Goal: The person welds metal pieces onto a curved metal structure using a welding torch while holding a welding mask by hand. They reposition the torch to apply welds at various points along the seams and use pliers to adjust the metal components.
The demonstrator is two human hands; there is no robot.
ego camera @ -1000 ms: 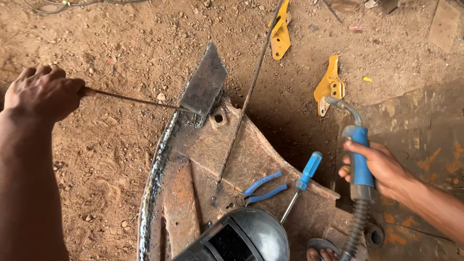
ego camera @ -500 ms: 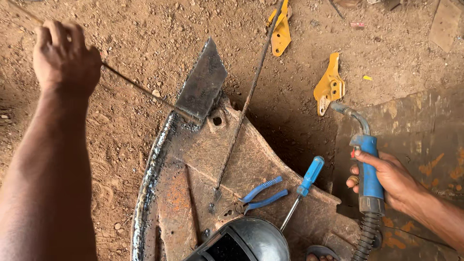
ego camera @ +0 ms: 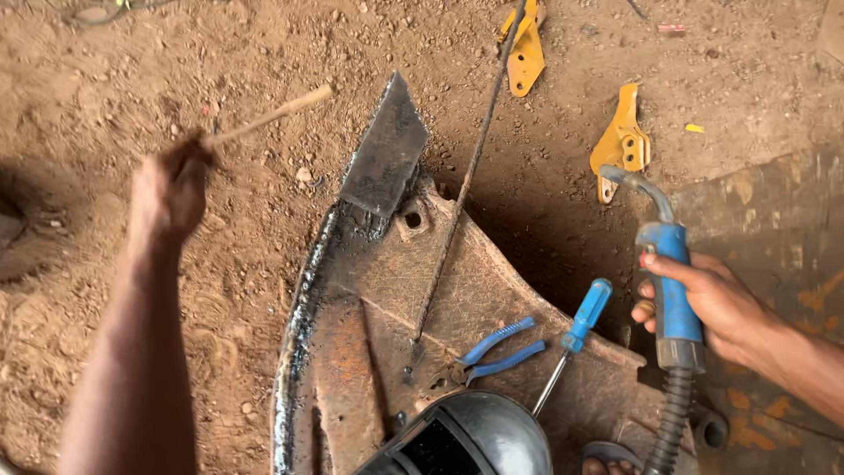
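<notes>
**A:** What are the hands doing?

**B:** The left hand (ego camera: 169,192) is raised over bare dirt ground (ego camera: 105,79), fingers closed in a fist around one end of a thin stick (ego camera: 272,114). The stick slants up and to the right, its far end free in the air and blurred. The right hand (ego camera: 708,303) is wrapped around the blue handle of a welding torch (ego camera: 670,281), fingers curled shut on it. The torch's bent metal neck points up and away, clear of the work, and its ribbed hose drops to the bottom edge.

**A:** Where is the piece they are near?

**B:** Between the two hands lies a big rusty curved steel plate (ego camera: 492,290), flat on the ground. A rough dark weld bead (ego camera: 299,317) runs along its left edge. A smaller grey plate (ego camera: 387,149) stands tilted at the top corner, touching the big plate, seemingly so it can be joined there.

**A:** Anything lying on it?

**B:** A long thin rod (ego camera: 466,185) rests slanted across it. Blue-handled pliers (ego camera: 497,352) and a blue-handled screwdriver (ego camera: 576,330) lie side by side on the plate, probably kept within reach. A dark welding helmet (ego camera: 475,440) sits at the bottom. Two yellow metal brackets (ego camera: 620,141) lie on the dirt beyond, well apart from the hands.
</notes>
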